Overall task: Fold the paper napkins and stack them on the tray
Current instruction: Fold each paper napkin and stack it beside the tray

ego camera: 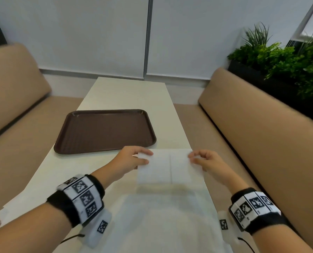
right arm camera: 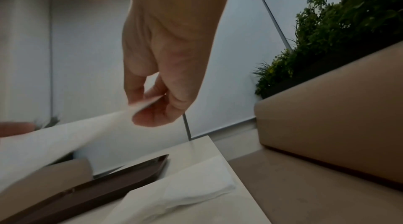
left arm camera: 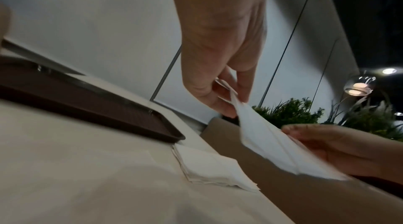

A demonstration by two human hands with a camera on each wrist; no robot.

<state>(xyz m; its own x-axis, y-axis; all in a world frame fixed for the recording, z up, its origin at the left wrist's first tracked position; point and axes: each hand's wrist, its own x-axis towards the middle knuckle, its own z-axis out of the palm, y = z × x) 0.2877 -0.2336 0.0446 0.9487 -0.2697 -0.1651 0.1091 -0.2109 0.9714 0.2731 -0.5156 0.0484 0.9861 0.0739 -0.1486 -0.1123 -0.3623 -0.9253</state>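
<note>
Now, low in the frame's centre, my left hand (ego camera: 132,157) and right hand (ego camera: 205,159) each pinch a side edge of the white paper napkin (ego camera: 167,166), lifted above the napkin stack (left arm camera: 209,167) beside the brown tray (ego camera: 104,131).

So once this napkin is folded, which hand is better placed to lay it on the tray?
Left, probably. The left hand pinches the napkin on the side by the brown tray; the right hand is farther away.

Looks like a café booth: tan padded benches (ego camera: 261,125) flanking a narrow table (ego camera: 130,94), brown serving tray (ego camera: 104,131), planter greenery (ego camera: 283,57)
</note>
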